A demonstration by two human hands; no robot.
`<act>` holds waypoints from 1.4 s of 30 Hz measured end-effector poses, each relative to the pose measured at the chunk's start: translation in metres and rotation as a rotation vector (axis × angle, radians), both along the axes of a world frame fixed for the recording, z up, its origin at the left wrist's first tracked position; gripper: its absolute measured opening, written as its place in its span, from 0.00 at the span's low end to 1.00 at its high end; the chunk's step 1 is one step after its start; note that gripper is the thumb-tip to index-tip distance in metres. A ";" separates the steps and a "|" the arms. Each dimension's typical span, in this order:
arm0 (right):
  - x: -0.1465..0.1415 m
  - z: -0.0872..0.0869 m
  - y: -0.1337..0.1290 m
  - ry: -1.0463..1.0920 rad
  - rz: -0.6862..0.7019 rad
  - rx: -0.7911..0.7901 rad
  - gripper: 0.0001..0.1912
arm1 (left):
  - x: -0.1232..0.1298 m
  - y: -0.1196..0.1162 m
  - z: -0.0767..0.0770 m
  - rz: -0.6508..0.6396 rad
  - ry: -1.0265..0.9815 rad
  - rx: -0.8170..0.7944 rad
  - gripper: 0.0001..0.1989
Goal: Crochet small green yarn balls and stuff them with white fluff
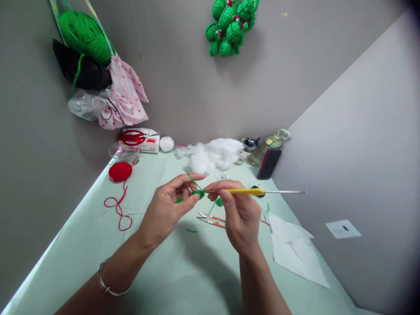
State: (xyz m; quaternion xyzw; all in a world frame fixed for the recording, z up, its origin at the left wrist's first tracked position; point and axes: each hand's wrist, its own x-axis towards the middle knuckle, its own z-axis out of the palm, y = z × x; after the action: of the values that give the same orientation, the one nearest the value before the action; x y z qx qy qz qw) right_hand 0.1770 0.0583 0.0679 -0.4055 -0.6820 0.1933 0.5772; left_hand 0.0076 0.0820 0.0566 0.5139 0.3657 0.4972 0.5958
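Note:
Between the fingers of my left hand [172, 199] is a small green crochet piece [198, 193], pinched at its edge by thumb and fingertips. A green strand runs up from it over my raised index finger. My right hand [239, 210] grips a crochet hook [246, 191] by its yellow handle, its tip at the crochet piece. The hook's metal far end sticks out to the right. Below the hands lie thread snips [211, 219], partly hidden behind my right hand. A small green ball [219, 201] shows between the hands.
White stuffing [213, 155] lies at the back, beside a cup [246, 151], a bottle [267, 146] and a phone [269, 164]. Red yarn [120, 171] and red scissors [133, 138] are at left. White paper [295, 249] rests at right. Green crocheted pieces [231, 28] hang above.

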 end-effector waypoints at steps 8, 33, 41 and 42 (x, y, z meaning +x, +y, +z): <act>0.000 0.005 0.002 -0.299 -0.020 0.178 0.11 | 0.007 -0.003 0.005 0.142 0.101 0.089 0.14; -0.012 -0.004 0.005 0.246 0.040 -0.037 0.09 | 0.005 -0.002 0.005 -0.140 -0.305 -0.227 0.22; -0.006 -0.002 0.014 0.628 0.159 -0.255 0.11 | 0.001 -0.001 0.006 -0.303 -0.485 -0.359 0.18; -0.007 -0.003 0.013 0.631 0.181 -0.257 0.11 | 0.002 -0.002 0.006 -0.268 -0.448 -0.328 0.18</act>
State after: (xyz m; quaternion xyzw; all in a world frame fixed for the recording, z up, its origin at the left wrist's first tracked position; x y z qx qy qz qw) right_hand 0.1697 0.0718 0.0651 -0.3329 -0.4733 0.4436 0.6844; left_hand 0.0093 0.0795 0.0630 0.3321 0.2295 0.4494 0.7969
